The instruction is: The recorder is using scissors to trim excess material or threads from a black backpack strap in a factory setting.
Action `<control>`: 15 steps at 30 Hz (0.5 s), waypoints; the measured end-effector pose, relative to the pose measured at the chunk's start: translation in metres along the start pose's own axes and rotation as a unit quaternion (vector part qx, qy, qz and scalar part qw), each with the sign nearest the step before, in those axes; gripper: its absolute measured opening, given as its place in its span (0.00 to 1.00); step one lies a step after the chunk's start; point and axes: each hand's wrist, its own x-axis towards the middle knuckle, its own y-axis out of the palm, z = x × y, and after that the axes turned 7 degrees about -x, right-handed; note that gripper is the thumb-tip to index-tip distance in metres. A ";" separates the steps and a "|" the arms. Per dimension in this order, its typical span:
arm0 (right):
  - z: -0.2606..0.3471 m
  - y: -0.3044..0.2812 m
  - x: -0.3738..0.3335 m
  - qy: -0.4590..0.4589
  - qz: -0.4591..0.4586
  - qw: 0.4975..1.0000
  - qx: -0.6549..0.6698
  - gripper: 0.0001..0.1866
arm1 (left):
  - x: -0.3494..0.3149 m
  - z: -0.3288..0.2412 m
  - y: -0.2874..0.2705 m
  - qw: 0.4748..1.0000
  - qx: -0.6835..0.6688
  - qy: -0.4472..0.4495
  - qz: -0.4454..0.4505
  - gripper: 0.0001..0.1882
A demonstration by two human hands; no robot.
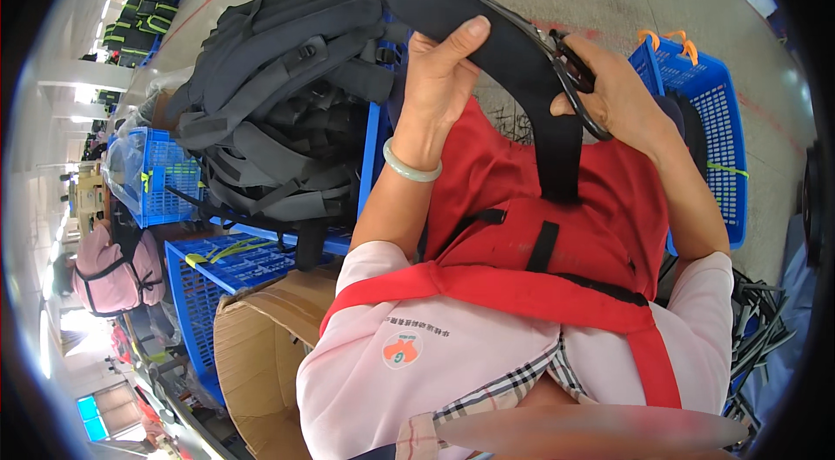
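Note:
A long black padded strap [513, 69] arches over my lap, its lower end hanging against the red apron [470, 225]. My left hand [439, 69] is closed on the strap's near edge, thumb lying on top. In my right hand [613, 86] is a pair of black-handled scissors [578, 90], held against the strap's far edge; the blades lie along that edge and are partly hidden. The strap's upper left end meets a heap of dark grey and black padded pieces [287, 86] with straps and buckles.
The heap rests on blue plastic crates [371, 147]. A blue basket [722, 130] with orange hooks stands on the right. At lower left are an open cardboard box [261, 364] and another blue crate [196, 303]. Black strips [761, 330] lie at lower right. Another person in pink [109, 269] is at far left.

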 end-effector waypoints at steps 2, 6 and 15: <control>0.003 -0.004 0.002 0.011 0.013 1.000 -0.008 0.30 | 0.001 0.001 -0.001 1.000 -0.001 0.000 -0.001 0.08; 0.004 -0.004 0.007 0.004 -0.016 0.998 0.065 0.28 | 0.002 0.006 0.003 1.000 0.001 -0.012 0.017 0.08; 0.009 -0.031 0.043 0.035 -0.121 0.992 0.015 0.21 | 0.064 -0.002 0.043 0.976 0.148 0.139 0.083 0.13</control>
